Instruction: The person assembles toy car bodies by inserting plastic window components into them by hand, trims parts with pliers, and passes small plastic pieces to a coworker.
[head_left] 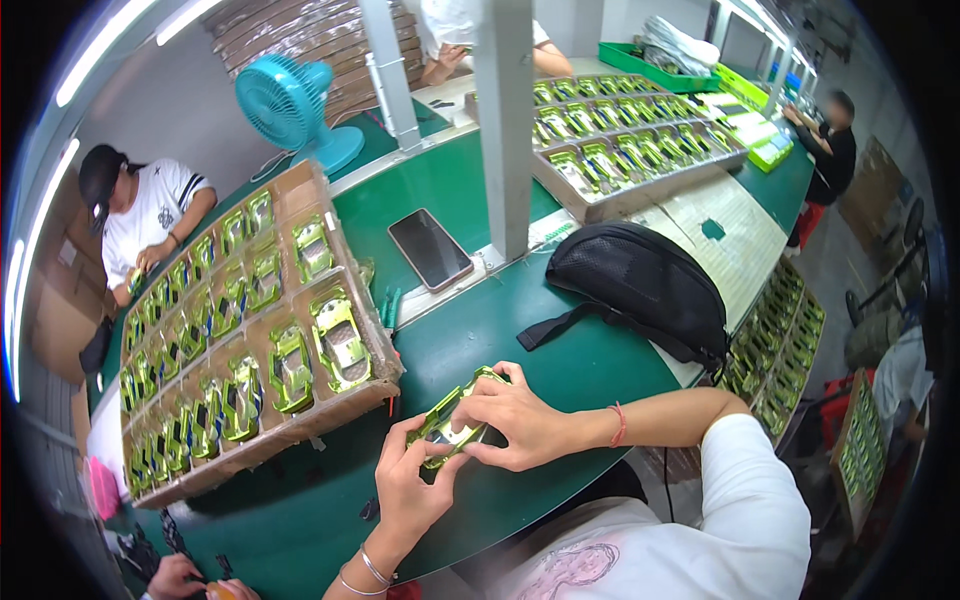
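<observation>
Over the near edge of the green table, both my hands hold a shiny lime-green toy car body (450, 418). My left hand (408, 482) grips its lower left end between thumb and fingers. At the other end, my right hand (515, 420) is closed round the body, its fingers bent down over the middle. The fingers hide much of the part. To the left, a cardboard tray (270, 453) with dividers carries rows of similar lime-green car bodies, the closest being one green car body (341, 343) at the right corner.
A phone (430, 248) lies beyond my hands, beside a metal post (505, 150). A black case (640, 285) with a strap sits to the right. Farther back are another full tray (640, 185) and a teal fan (290, 108). A co-worker's hands (180, 577) are at lower left; other people work around the table.
</observation>
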